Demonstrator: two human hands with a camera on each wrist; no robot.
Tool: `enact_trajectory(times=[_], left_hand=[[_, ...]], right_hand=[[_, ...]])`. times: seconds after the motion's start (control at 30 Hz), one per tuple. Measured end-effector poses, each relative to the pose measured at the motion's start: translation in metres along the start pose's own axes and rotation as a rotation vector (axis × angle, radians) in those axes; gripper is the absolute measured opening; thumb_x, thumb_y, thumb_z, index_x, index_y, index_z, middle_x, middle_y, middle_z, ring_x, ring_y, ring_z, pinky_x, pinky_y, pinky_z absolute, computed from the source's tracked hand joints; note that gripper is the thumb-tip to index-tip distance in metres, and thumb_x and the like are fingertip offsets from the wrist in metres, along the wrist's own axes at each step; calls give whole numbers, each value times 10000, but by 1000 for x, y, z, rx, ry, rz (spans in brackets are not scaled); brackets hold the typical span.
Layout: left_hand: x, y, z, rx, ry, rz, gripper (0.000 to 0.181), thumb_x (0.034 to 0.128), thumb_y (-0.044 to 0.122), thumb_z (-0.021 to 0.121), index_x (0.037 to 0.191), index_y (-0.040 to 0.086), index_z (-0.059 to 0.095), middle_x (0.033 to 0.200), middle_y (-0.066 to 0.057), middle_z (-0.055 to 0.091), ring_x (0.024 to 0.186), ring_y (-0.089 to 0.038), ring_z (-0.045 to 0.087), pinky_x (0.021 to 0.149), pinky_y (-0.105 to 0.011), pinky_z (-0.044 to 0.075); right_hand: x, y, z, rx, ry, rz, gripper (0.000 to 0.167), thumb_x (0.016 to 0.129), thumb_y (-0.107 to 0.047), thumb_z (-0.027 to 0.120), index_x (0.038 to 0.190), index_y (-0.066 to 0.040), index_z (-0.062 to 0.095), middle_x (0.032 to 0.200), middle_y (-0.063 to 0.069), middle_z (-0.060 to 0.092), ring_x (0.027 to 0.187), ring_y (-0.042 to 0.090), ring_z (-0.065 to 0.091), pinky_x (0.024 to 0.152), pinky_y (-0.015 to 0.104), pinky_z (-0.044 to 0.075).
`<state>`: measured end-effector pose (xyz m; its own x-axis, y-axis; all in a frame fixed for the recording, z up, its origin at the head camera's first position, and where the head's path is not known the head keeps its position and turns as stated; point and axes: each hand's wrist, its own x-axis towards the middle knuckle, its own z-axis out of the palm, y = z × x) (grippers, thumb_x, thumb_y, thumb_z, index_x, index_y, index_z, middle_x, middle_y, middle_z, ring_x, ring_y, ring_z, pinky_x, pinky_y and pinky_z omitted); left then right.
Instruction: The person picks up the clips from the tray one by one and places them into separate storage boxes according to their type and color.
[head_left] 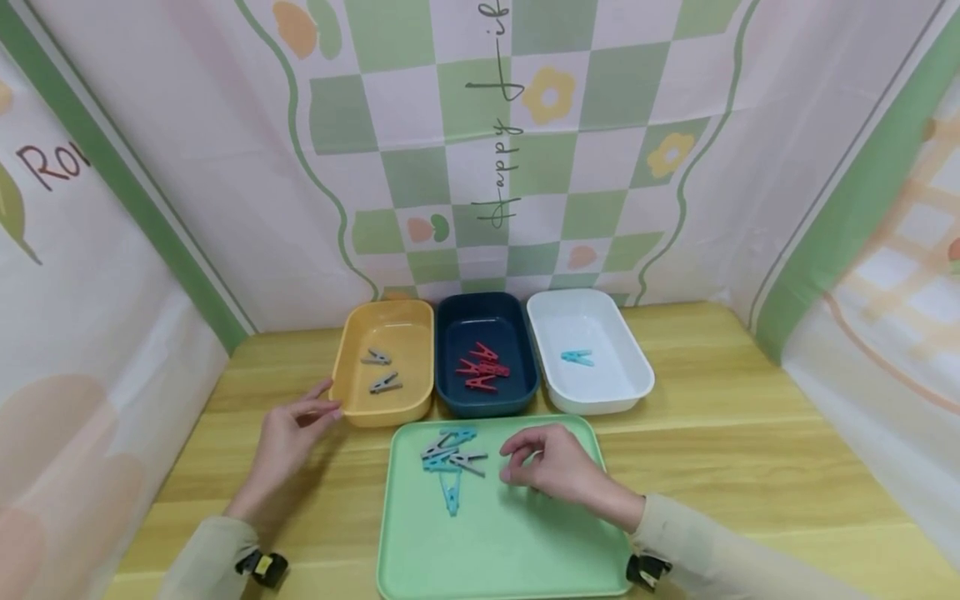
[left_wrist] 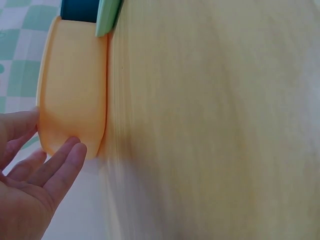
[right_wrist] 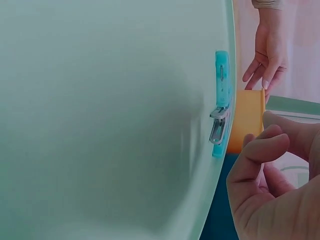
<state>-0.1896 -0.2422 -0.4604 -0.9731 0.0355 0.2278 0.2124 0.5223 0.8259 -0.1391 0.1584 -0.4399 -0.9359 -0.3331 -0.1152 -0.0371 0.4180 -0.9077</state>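
My left hand touches the near left corner of a yellow tray with fairly straight fingers. Two grey clothespins lie in that tray. Over a light green tray, my right hand hovers with loosely bent fingers and nothing visible between them. To its left is a small pile of blue clothespins and grey clothespins. The right wrist view shows a blue clothespin edge-on, apart from the bent fingers.
Behind the green tray stand a dark blue tray with several red clothespins and a white tray with one blue clothespin. A patterned cloth hangs behind the wooden table.
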Motion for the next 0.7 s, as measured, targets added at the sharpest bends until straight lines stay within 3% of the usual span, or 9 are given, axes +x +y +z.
enact_trajectory(times=[0.53, 0.7], left_hand=[[1, 0, 0, -1, 5, 11, 203, 930, 10, 795, 1119, -55, 763, 1483, -171, 584, 1175, -378, 693, 837, -147, 576], [1, 0, 0, 12, 0, -12, 208, 933, 26, 797, 1125, -46, 764, 1490, -154, 581, 1204, -376, 679, 847, -141, 568]], right_hand=[[15, -6, 7, -54, -57, 40, 395, 791, -79, 923, 1141, 4, 758, 808, 18, 735, 633, 155, 656, 561, 327, 583], [19, -8, 10, -82, -59, 64, 416, 780, -73, 930, 1148, 1, 750, 802, 13, 731, 608, 148, 655, 550, 323, 583]])
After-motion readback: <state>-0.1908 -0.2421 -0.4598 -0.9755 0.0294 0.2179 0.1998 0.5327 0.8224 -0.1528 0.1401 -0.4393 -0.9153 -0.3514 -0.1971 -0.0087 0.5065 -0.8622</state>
